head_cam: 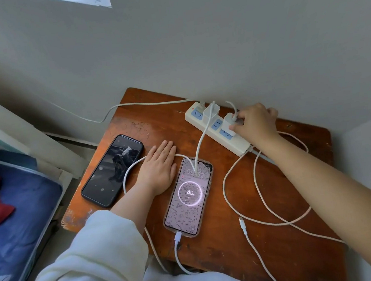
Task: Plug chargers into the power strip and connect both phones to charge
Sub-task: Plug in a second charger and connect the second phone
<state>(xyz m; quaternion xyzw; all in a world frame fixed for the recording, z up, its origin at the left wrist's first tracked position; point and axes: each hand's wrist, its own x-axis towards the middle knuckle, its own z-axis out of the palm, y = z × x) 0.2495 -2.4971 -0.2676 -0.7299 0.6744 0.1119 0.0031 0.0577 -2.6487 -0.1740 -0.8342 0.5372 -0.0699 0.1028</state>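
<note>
While right hand [254,122] pinches second charger [229,124] on strip, left hand [158,166] lies flat, open, holding nothing.
Left to right on worn wooden desk [225,246]: glossy dark phone [112,171] near left edge, unplugged; lit phone [189,196], long axis front-to-back, cabled, 89%; white power strip [216,128] slanting along back edge; loose cable plug [242,224] pointing away.

White power strip [217,129], blue sockets; reddish-brown table [276,188].
</note>
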